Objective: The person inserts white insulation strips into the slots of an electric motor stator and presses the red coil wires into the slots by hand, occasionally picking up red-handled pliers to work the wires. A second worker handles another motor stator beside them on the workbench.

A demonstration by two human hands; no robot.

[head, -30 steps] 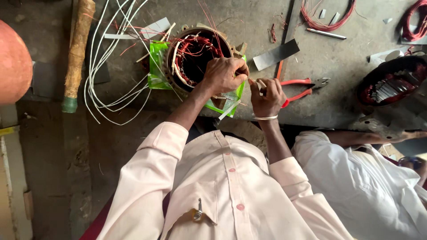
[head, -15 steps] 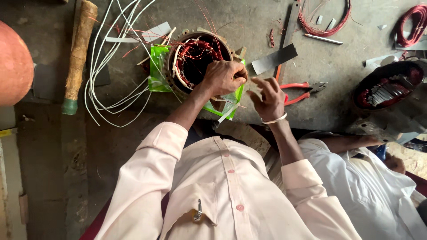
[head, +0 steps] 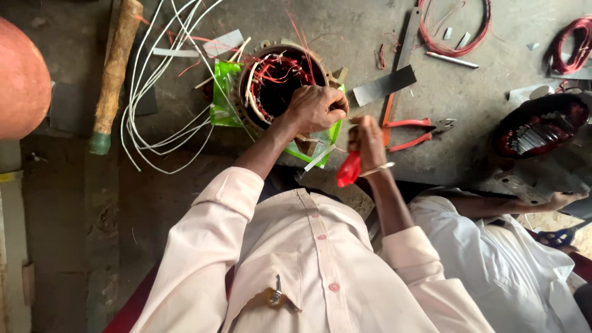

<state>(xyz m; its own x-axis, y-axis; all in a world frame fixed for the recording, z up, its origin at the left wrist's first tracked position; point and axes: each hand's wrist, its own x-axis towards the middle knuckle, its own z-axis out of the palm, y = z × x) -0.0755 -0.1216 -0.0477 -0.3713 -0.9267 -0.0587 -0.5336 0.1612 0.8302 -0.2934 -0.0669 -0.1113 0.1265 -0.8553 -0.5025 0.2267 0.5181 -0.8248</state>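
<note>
A round motor stator (head: pixel 277 80) with red copper windings stands on a green plastic sheet (head: pixel 223 92) on the grey work surface. My left hand (head: pixel 317 108) rests on the stator's near right rim, fingers closed on the winding there. My right hand (head: pixel 368 143) is just to the right of it, off the stator, shut around a red-handled tool (head: pixel 349 169) whose handle sticks out below the fist. The tool's working end is hidden by my fingers.
Red-handled pliers (head: pixel 414 132) and a grey insulation strip (head: pixel 383 85) lie right of my hands. White wires (head: pixel 157 98) and a wooden-handled hammer (head: pixel 114 68) lie to the left. A second stator (head: pixel 533 132) and a co-worker's arm (head: pixel 512 206) are at the right.
My right hand has drawn back from the stator's edge and turned, so the red handle now shows below it. My left hand has stayed on the rim.
</note>
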